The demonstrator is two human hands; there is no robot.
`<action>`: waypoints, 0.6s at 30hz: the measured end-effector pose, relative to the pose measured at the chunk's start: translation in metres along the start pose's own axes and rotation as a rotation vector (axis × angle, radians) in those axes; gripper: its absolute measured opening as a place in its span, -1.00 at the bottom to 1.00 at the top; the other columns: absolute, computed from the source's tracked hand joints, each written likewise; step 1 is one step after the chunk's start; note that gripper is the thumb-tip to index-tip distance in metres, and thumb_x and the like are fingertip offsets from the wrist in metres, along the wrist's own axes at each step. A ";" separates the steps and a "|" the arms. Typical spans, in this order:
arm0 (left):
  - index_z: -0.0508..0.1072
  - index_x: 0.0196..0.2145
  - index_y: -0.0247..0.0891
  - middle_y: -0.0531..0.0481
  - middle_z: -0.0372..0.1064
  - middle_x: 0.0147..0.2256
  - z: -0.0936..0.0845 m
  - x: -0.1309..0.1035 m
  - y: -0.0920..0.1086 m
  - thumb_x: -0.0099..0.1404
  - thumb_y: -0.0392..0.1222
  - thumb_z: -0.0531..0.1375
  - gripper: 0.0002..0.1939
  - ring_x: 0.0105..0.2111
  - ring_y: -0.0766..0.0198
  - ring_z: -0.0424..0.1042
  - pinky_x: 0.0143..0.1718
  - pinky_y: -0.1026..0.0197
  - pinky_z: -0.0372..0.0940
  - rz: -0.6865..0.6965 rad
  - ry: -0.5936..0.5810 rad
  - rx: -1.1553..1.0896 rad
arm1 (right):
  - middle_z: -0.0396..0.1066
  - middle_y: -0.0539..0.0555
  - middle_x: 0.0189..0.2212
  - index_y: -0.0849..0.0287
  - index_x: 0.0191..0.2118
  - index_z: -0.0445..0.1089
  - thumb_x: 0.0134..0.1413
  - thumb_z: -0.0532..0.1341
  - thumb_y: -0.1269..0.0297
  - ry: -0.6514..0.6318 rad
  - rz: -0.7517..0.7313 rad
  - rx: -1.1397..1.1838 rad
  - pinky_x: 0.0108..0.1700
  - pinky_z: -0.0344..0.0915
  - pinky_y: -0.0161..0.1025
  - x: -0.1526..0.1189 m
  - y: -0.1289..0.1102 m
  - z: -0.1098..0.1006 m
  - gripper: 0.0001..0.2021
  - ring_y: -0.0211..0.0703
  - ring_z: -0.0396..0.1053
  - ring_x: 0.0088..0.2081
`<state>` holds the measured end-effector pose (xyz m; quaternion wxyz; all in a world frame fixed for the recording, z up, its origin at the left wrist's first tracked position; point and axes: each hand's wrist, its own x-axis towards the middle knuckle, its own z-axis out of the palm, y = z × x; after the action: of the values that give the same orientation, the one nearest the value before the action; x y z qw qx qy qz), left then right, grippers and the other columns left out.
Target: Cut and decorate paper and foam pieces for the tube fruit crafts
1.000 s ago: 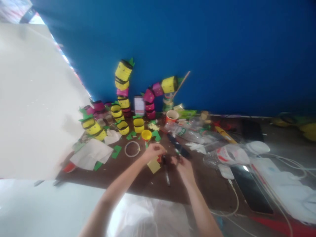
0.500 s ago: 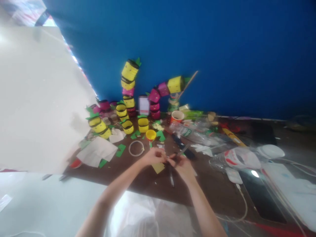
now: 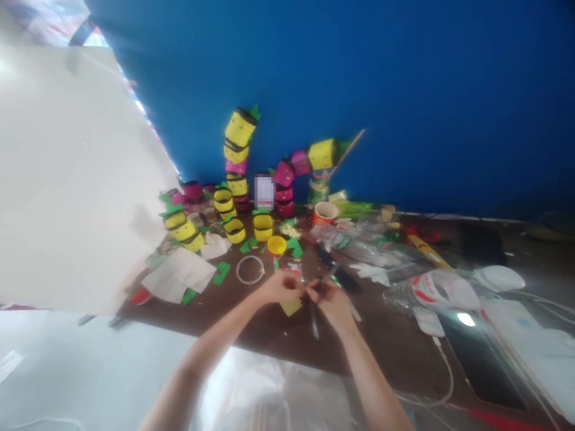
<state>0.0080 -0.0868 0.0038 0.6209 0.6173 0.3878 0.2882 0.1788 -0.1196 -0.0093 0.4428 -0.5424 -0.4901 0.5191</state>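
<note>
Over the brown table (image 3: 384,347), the left hand (image 3: 282,286) and right hand (image 3: 331,299), apart a second ago, are now meeting at narrowed fingertips, apparently sharing one spot; blur is hiding anything gripped. Yellow paper (image 3: 291,307) is lying below the left hand, a pen (image 3: 315,328) nearer, a yellow cup (image 3: 263,228) standing far left.

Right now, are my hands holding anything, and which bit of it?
The right hand seems to hold a thin grey thing, probably by its near end, which the hand covers. For the left hand, it's too blurred to tell.
</note>
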 end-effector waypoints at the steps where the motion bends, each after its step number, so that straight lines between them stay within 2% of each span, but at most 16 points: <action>1: 0.46 -0.51 -0.41 -0.05 0.40 -0.53 0.001 0.000 -0.001 0.02 -0.30 0.22 -0.91 -0.51 0.36 0.33 -0.44 0.34 0.22 0.000 -0.001 0.003 | 0.39 0.04 -0.47 0.17 -0.43 0.31 -0.24 0.31 0.11 0.016 -0.006 0.010 -0.27 0.28 -0.23 0.001 0.000 0.001 -0.73 -0.16 0.35 -0.39; 6: 0.47 -0.48 -0.40 -0.07 0.41 -0.51 0.003 -0.002 -0.002 0.07 -0.26 0.21 -0.88 -0.50 0.36 0.34 -0.45 0.34 0.22 0.006 -0.001 0.015 | 0.38 0.05 -0.44 0.17 -0.42 0.28 -0.26 0.32 0.10 0.084 0.001 0.056 -0.25 0.28 -0.23 0.005 0.001 0.006 -0.69 -0.15 0.34 -0.37; 15: 0.45 -0.44 -0.38 -0.05 0.40 -0.48 0.007 0.000 -0.005 0.14 -0.19 0.15 -0.82 -0.47 0.35 0.35 -0.44 0.35 0.22 0.013 0.012 0.011 | 0.37 0.05 -0.45 0.17 -0.41 0.28 -0.26 0.33 0.07 0.077 0.009 0.053 -0.28 0.28 -0.23 0.004 0.007 0.004 -0.66 -0.15 0.33 -0.39; 18: 0.43 -0.48 -0.38 -0.04 0.38 -0.51 0.008 0.000 -0.004 0.15 -0.18 0.14 -0.81 -0.49 0.36 0.34 -0.44 0.34 0.22 0.017 0.031 0.000 | 0.36 0.05 -0.43 0.17 -0.38 0.28 -0.24 0.32 0.06 0.115 0.012 0.069 -0.29 0.27 -0.25 0.002 0.008 0.002 -0.66 -0.15 0.32 -0.37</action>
<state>0.0145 -0.0916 -0.0011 0.6122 0.6162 0.3921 0.3031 0.1772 -0.1187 -0.0173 0.4857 -0.5586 -0.4426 0.5062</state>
